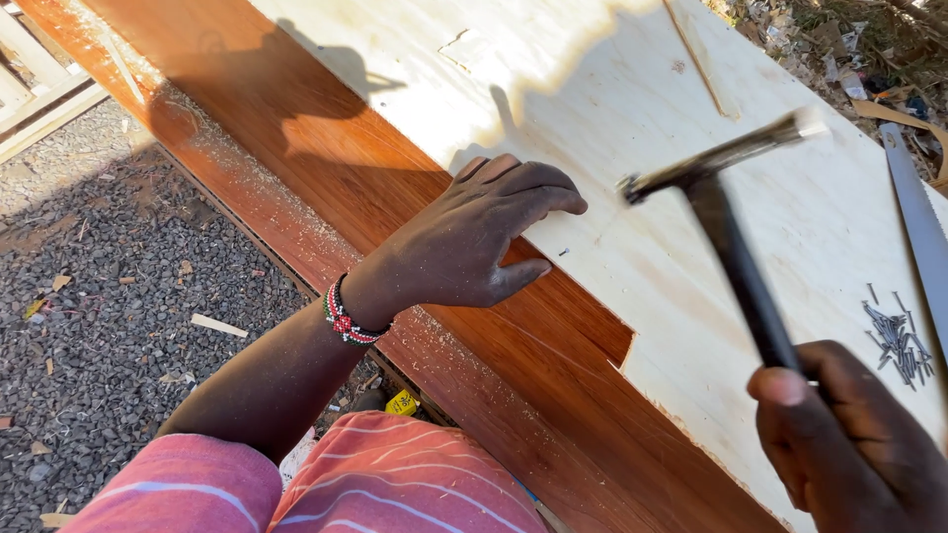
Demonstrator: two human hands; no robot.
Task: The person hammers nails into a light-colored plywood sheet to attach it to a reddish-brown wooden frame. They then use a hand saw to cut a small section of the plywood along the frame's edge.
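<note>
My left hand (474, 237) rests flat on the edge where a pale plywood sheet (632, 89) overlaps a reddish-brown wooden board (326, 168). Its fingers point right and hold nothing; a beaded band circles the wrist. A tiny dark nail (564, 252) stands in the plywood just off the thumb and fingertips. My right hand (849, 444) grips the dark handle of a hammer (731, 188), whose metal head hangs blurred in the air above the plywood, to the right of the left hand's fingers.
A heap of several loose nails (897, 341) lies on the plywood at the right. A handsaw blade (918, 217) lies along the right edge. Sawdust lines the board's left edge. Grey gravel ground (109, 286) lies to the left, with wood scraps.
</note>
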